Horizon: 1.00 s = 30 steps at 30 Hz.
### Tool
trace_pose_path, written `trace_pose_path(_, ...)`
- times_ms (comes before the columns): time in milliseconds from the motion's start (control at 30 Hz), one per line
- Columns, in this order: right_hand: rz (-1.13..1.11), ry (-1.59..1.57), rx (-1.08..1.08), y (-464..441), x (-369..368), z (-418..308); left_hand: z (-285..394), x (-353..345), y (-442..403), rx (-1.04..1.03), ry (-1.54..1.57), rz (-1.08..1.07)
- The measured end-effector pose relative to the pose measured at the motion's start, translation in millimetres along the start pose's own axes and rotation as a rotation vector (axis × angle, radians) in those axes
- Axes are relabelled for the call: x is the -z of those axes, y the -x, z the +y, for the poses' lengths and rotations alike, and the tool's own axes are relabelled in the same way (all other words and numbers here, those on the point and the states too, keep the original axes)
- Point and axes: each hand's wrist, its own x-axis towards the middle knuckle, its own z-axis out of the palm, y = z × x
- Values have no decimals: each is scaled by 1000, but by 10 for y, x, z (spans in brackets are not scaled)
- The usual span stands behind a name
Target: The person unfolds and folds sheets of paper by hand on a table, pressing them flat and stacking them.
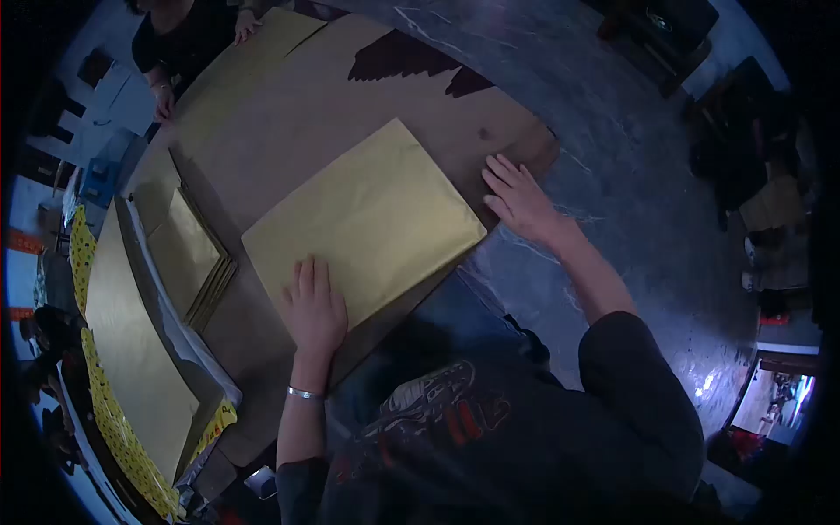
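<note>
A large gold sheet or flat packet (376,210) lies at an angle on the brown table (289,149). My left hand (313,306) rests flat on its lower left part, fingers extended and holding nothing. Beyond its right corner, my right hand (518,197) lies on the table's right edge with the fingers spread, apart from the sheet. To the left is a stack of folded gold pieces (197,254).
At the far left lies a long gold sheet (140,350) beside yellow patterned wrapping (118,429). Another person (188,44) in dark clothes has both hands by the table's far edge. Dark torn pieces (398,57) lie near the back.
</note>
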Motion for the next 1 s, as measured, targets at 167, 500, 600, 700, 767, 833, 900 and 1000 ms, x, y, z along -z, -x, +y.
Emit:
trace_pose_path(167, 196, -361, 38, 306, -139, -154, -9, -66, 9, 14, 4, 28)
trace_pose_path(500, 488, -437, 7, 230, -177, -605, -12, -44, 24, 63, 76, -7)
trace_pose_path(600, 443, -540, -85, 225, -188, -666, -15, -40, 32, 58, 73, 12)
trace_pose_path(700, 482, -607, -145, 254, -249, -705, -26, -49, 48, 81, 79, 29)
trace_pose_path(767, 483, -607, -106, 265, -338, -650, -32, -32, 49, 49, 86, 40)
trace_pose_path(833, 494, -533, -165, 253, -358, -644, -31, -23, 27, 87, 111, 24)
trace_pose_path(900, 537, -460, -99, 233, -424, -603, -35, -41, 29, 75, 123, 20)
trace_pose_path(1000, 580, -383, -41, 183, -460, -563, -50, -58, 34, 48, 120, 40)
